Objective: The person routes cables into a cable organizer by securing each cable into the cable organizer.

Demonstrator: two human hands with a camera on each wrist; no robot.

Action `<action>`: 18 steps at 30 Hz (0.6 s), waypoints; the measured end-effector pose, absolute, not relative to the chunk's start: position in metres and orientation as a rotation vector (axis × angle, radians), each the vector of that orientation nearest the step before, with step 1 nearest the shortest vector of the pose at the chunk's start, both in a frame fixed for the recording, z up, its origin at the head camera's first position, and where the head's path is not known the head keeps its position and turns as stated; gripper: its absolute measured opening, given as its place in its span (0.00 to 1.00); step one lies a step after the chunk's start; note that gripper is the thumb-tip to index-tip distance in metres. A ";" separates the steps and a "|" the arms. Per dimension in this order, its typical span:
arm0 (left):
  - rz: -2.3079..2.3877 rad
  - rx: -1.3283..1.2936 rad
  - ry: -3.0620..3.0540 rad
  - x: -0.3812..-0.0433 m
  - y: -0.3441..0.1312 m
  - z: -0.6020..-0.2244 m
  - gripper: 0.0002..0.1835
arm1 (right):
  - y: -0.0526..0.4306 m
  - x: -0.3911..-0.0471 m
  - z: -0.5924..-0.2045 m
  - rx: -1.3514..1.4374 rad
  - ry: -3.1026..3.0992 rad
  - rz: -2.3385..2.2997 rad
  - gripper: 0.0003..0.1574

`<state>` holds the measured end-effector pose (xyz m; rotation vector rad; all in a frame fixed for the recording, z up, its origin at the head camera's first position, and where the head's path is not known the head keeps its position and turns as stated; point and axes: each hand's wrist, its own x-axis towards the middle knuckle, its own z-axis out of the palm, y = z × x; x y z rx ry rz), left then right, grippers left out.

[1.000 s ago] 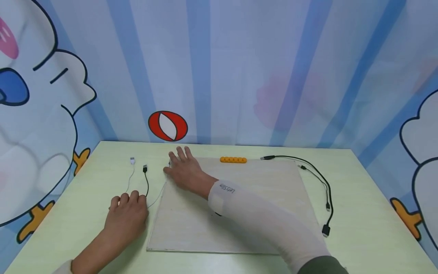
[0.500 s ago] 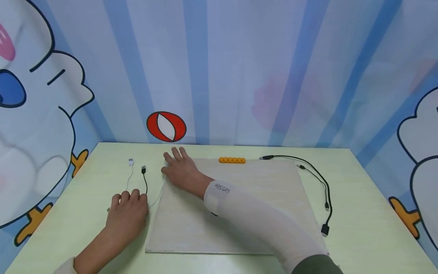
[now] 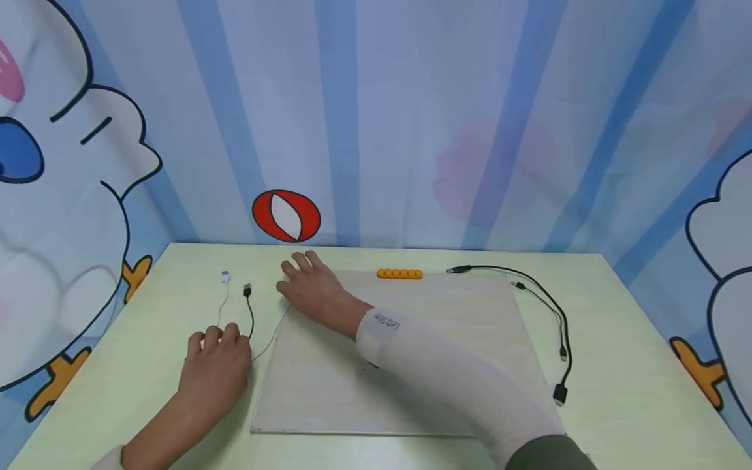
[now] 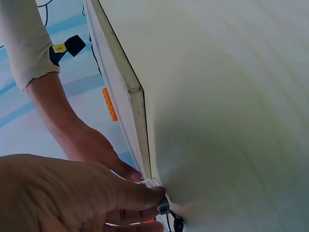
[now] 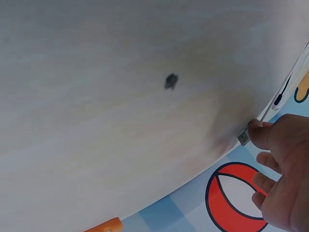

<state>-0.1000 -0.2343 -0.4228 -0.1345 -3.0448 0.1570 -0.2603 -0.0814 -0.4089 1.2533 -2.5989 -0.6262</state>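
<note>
On the left part of the table, my left hand [image 3: 214,369] is held low with curled fingers. In the left wrist view, its thumb and fingers pinch a cable by a dark plug [image 4: 163,205]. A thin pale cord [image 3: 271,341] runs from beside this hand to my right hand [image 3: 314,288], at the grey board's far left corner. The right wrist view shows the right thumb against a metal USB plug [image 5: 245,137], the other fingers spread apart. Beyond the left hand lie a white USB plug [image 3: 226,277] and a black USB plug [image 3: 247,290], their cords running toward it.
The grey board [image 3: 329,391] lies mid-table, with an orange cable holder [image 3: 399,274] at its far edge. A thick black cable [image 3: 566,326] and a thinner black cable [image 3: 543,302] lie at its right. A patterned curtain [image 3: 399,117] rises behind the table.
The right hand has shifted slightly left at the board corner, covering the plug end seen there a second ago. The left hand has hardly moved.
</note>
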 end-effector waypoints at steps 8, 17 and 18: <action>0.099 -0.164 -3.009 -0.099 -0.233 -0.418 0.05 | -0.074 -0.263 -0.407 1.306 -2.523 -0.633 0.25; 0.041 -0.137 -3.029 -0.100 -0.231 -0.414 0.06 | -0.065 -0.263 -0.406 1.343 -2.473 -0.652 0.26; 0.035 -0.131 -3.018 -0.099 -0.231 -0.414 0.07 | -0.064 -0.263 -0.406 1.344 -2.471 -0.652 0.27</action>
